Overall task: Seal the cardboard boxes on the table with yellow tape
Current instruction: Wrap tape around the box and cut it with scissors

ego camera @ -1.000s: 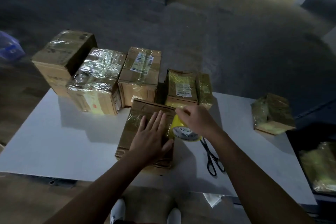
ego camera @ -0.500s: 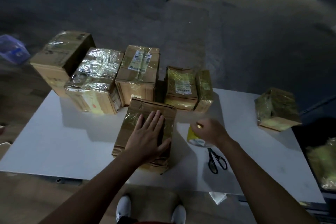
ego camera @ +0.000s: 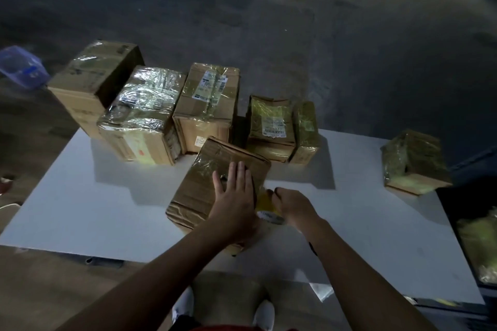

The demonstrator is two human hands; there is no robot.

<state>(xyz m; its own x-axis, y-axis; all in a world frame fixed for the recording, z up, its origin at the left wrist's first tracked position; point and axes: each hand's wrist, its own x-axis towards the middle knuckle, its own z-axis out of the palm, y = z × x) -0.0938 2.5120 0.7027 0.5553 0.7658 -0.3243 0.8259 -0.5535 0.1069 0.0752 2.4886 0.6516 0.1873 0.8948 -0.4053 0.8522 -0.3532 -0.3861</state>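
I am running a strip over the cardboard box (ego camera: 204, 191) at the centre of the frame, which lies on the white table (ego camera: 80, 209). As I judge it, the strip should come off the yellow tape roll (ego camera: 265, 201) under a steady, straight pull, low to the cardboard. The flat hand should smooth behind it so no creases set, and some overhang should go down the side wall to hold the flaps. The box looks light enough to slide, so pressing down on it matters.

My left hand (ego camera: 234, 196) has its grip apart: fingers straight and side by side, palm pressed on the box top. My right hand (ego camera: 293, 204) has its grip curled round the roll, just right of the box's right edge, with the roll between my two hands.
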